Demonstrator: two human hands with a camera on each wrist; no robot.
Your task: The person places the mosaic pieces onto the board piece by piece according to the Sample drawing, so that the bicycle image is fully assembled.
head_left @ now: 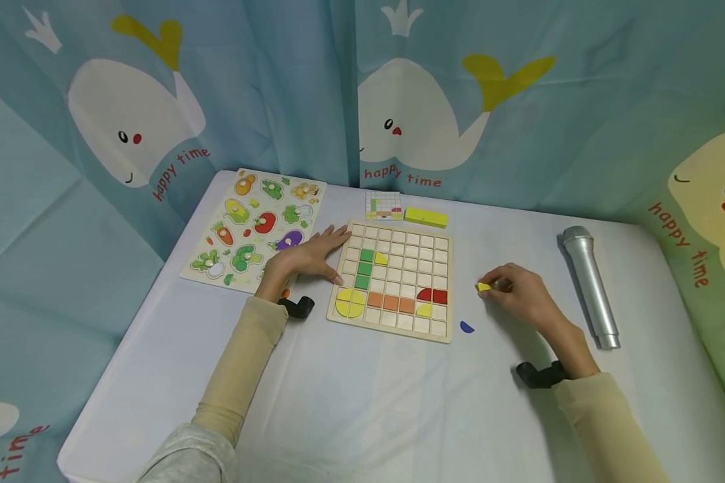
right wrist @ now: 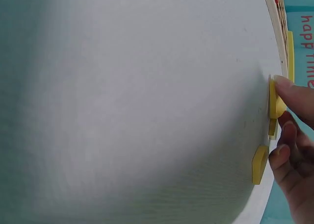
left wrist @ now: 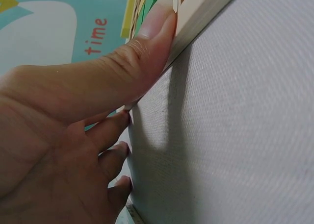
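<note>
At the left edge of a wooden grid board [head_left: 393, 327], my left hand [head_left: 307, 257] lies with fingers extended, its thumb [left wrist: 149, 33] resting on the rim. Green, orange, red and yellow pieces sit in the board's squares. To the right of the board, my right hand [head_left: 522, 292] pinches a yellow piece [head_left: 483, 286] between thumb and fingers, low over the table. Under that hand lies another yellow piece [right wrist: 260, 165], visible in the right wrist view. A blue half-round piece [head_left: 466, 327] rests on the table between the board and the right hand.
Behind the board are a small pattern card [head_left: 383, 205] and a yellow box [head_left: 425, 217]. A vegetable puzzle board [head_left: 256, 261] lies at the left, partly under the left arm. At the right is a silver microphone [head_left: 592, 288]. Curtains [head_left: 314, 100] surround the table's far side.
</note>
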